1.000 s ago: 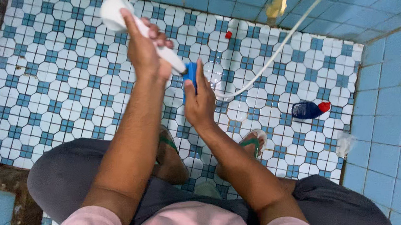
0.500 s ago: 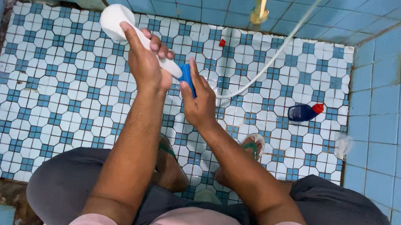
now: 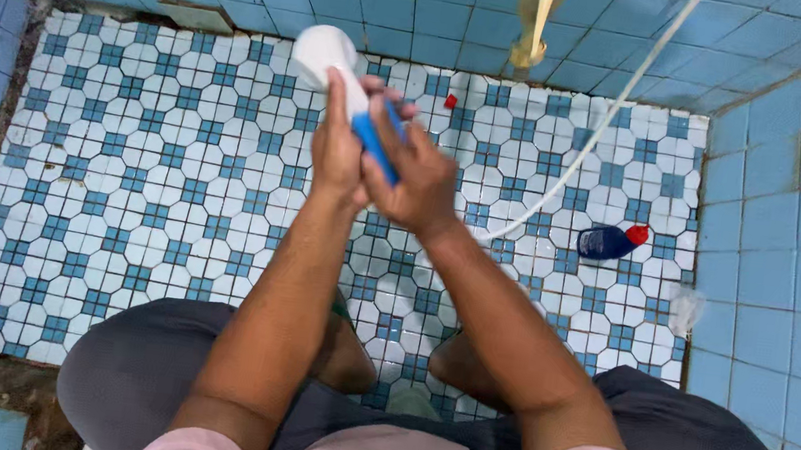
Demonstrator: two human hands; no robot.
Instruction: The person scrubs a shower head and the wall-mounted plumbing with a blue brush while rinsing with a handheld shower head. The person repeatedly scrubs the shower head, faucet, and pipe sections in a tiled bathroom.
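I squat over a blue and white patterned tile floor (image 3: 145, 176). My left hand (image 3: 337, 147) is wrapped around the handle of a white shower head (image 3: 328, 52), whose round head points up and away from me. Against that handle my right hand (image 3: 416, 179) presses a blue brush or scrubber (image 3: 373, 143); only a strip of blue shows between the two hands. A white hose (image 3: 591, 136) runs from the hands up toward the top right.
A dark blue bottle with a red cap (image 3: 608, 241) lies on the floor at right. Beyond my hands sits a small red cap (image 3: 451, 101). A yellowish tap (image 3: 538, 9) sticks out of the blue tiled wall. A crumpled clear plastic piece (image 3: 684, 310) rests by the right wall.
Both hands moved closer together and to the right. The shower head swung from upper left toward the centre, and my right hand now covers most of the blue scrubber.
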